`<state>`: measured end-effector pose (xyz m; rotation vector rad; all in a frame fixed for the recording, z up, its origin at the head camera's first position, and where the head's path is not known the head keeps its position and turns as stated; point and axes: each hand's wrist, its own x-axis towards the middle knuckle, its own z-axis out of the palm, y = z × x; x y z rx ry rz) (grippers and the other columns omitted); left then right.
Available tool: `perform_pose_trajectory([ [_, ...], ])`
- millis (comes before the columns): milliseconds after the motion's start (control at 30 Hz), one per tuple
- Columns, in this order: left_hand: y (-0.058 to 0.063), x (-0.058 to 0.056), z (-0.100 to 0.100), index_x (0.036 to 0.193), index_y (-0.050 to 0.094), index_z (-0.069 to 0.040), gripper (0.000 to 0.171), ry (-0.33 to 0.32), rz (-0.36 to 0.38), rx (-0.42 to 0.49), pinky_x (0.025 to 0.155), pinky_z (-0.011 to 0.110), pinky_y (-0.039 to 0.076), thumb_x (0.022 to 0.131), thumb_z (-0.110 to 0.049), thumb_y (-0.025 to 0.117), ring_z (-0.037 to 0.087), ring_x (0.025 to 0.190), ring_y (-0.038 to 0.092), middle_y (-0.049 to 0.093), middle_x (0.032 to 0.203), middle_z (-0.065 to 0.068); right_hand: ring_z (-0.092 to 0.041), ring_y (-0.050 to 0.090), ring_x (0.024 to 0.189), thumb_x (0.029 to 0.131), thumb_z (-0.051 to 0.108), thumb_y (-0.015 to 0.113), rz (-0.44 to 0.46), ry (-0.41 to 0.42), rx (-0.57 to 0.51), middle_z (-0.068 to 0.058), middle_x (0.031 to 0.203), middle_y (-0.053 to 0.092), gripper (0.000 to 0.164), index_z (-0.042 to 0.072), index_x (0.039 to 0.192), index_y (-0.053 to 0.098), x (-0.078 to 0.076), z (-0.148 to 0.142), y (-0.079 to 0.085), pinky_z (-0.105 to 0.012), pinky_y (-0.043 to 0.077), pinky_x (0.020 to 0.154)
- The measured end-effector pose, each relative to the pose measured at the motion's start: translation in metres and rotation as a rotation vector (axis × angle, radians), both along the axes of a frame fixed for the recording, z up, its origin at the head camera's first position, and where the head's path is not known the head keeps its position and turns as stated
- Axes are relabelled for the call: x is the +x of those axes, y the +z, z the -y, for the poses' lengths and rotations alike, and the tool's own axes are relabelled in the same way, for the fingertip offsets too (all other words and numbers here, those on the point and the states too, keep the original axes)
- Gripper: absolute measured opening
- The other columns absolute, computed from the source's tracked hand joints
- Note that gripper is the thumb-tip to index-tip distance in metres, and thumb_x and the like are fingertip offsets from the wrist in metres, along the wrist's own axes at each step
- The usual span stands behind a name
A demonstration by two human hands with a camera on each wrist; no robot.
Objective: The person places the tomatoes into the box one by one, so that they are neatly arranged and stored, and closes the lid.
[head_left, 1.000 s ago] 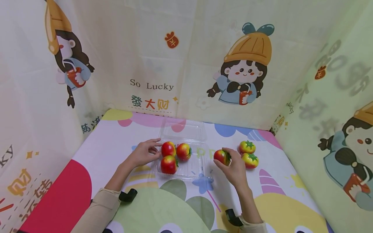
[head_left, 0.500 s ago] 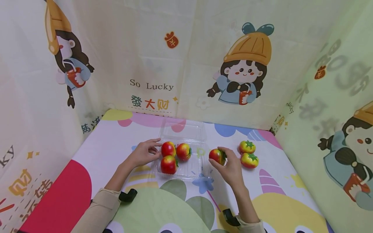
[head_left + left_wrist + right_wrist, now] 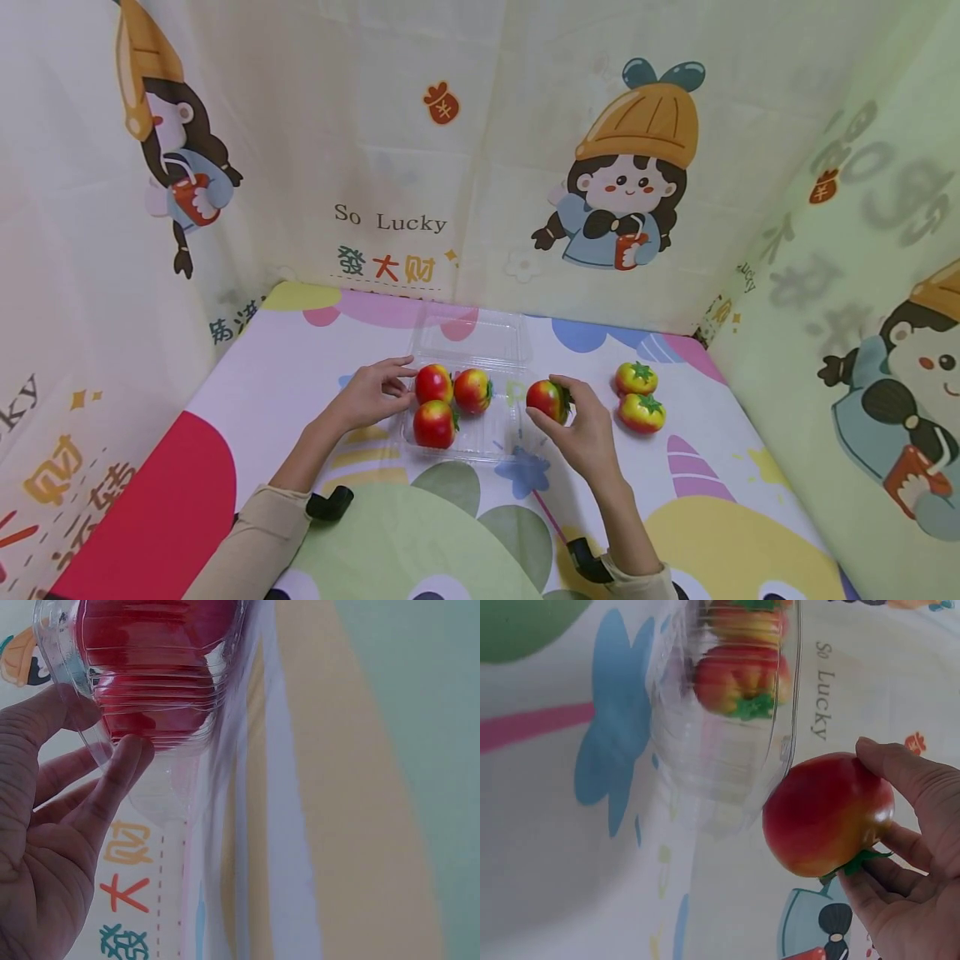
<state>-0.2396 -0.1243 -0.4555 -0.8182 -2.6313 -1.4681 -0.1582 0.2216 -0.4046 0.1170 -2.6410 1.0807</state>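
Container point(image 3: 498, 435) on tabletop point(image 3: 360, 329), lid point(image 3: 471, 337) behind it, three fruits point(image 3: 435, 423) inside toward its left. Left hand point(image 3: 371, 392) at container's left wall; right hand point(image 3: 585, 429), with another fruit point(image 3: 547, 402), by its right rim. Farther right, two fruits point(image 3: 642, 414), one behind the other.

Left hand point(image 3: 52, 855) holds clear plastic container point(image 3: 206, 736) at its edge, fingers touching rim and ribbed wall. Red round fruits point(image 3: 154, 637) show through the plastic. Patterned surface point(image 3: 352, 802) right, printed characters point(image 3: 126, 895) below.
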Motion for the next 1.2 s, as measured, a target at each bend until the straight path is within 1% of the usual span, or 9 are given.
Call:
perform_pose_trajectory([
  [167, 0.000, 0.000, 0.000, 0.130, 0.067, 0.004, 0.043, 0.003, -0.008, -0.006, 0.083, 0.034, 0.062, 0.089, -0.007, 0.077, 0.021, 0.093, 0.073, 0.052, 0.150, 0.024, -0.031, 0.061, 0.120, 0.082, 0.027, 0.087, -0.037, 0.040, -0.005, -0.011, 0.133, 0.064, 0.061, 0.010, 0.135, 0.061, 0.000, 0.007, 0.000, -0.054, 0.056, 0.098],
  [300, -0.001, -0.001, 0.000, 0.130, 0.067, 0.004, 0.043, 0.003, -0.014, -0.003, 0.083, 0.033, 0.062, 0.089, -0.006, 0.076, 0.020, 0.092, 0.073, 0.052, 0.150, 0.023, -0.031, 0.062, 0.119, 0.082, 0.027, 0.087, -0.048, 0.063, -0.014, -0.009, 0.131, 0.065, 0.061, 0.009, 0.134, 0.062, -0.001, 0.013, -0.001, -0.053, 0.057, 0.097],
  [500, -0.002, -0.001, 0.000, 0.130, 0.067, 0.004, 0.043, -0.001, -0.017, -0.005, 0.083, 0.033, 0.062, 0.089, -0.006, 0.076, 0.020, 0.092, 0.074, 0.052, 0.150, 0.023, -0.031, 0.064, 0.116, 0.081, 0.028, 0.088, -0.064, 0.091, -0.021, -0.009, 0.129, 0.066, 0.060, 0.008, 0.132, 0.063, 0.001, 0.024, -0.009, -0.054, 0.057, 0.094],
  [633, -0.001, 0.000, 0.000, 0.130, 0.067, 0.004, 0.043, 0.003, -0.014, -0.007, 0.083, 0.033, 0.062, 0.089, -0.006, 0.076, 0.020, 0.092, 0.074, 0.052, 0.150, 0.023, -0.029, 0.064, 0.114, 0.080, 0.029, 0.089, -0.044, 0.105, -0.040, -0.008, 0.128, 0.066, 0.061, 0.010, 0.131, 0.064, 0.001, 0.031, -0.013, -0.053, 0.058, 0.094],
  [733, 0.000, 0.000, 0.000, 0.129, 0.067, 0.006, 0.042, 0.002, -0.017, 0.006, 0.083, 0.034, 0.062, 0.089, -0.006, 0.076, 0.021, 0.092, 0.074, 0.053, 0.149, 0.023, -0.027, 0.064, 0.112, 0.080, 0.029, 0.089, -0.040, 0.117, -0.034, -0.007, 0.128, 0.067, 0.061, 0.009, 0.132, 0.064, 0.001, 0.035, -0.017, -0.052, 0.058, 0.094],
  [933, 0.001, 0.000, -0.001, 0.127, 0.067, 0.009, 0.041, -0.002, -0.026, 0.021, 0.083, 0.035, 0.063, 0.088, -0.004, 0.076, 0.021, 0.090, 0.074, 0.053, 0.148, 0.024, -0.026, 0.065, 0.109, 0.080, 0.029, 0.089, -0.072, 0.148, -0.020, -0.007, 0.125, 0.068, 0.060, 0.008, 0.130, 0.065, 0.000, 0.043, -0.025, -0.051, 0.058, 0.094],
  [1067, 0.001, 0.000, -0.001, 0.126, 0.068, 0.009, 0.041, -0.003, -0.029, 0.023, 0.083, 0.035, 0.063, 0.088, -0.004, 0.076, 0.021, 0.090, 0.074, 0.054, 0.148, 0.024, -0.025, 0.064, 0.109, 0.080, 0.031, 0.089, -0.057, 0.165, -0.008, -0.007, 0.124, 0.068, 0.060, 0.007, 0.130, 0.066, 0.000, 0.048, -0.029, -0.047, 0.058, 0.094],
  [1200, 0.000, 0.000, -0.001, 0.126, 0.068, 0.008, 0.040, -0.003, -0.036, 0.017, 0.082, 0.034, 0.063, 0.088, -0.004, 0.076, 0.021, 0.090, 0.074, 0.054, 0.148, 0.024, -0.022, 0.061, 0.104, 0.080, 0.033, 0.089, -0.018, 0.180, -0.005, -0.007, 0.120, 0.068, 0.059, 0.007, 0.128, 0.066, 0.001, 0.053, -0.032, -0.046, 0.059, 0.089],
])
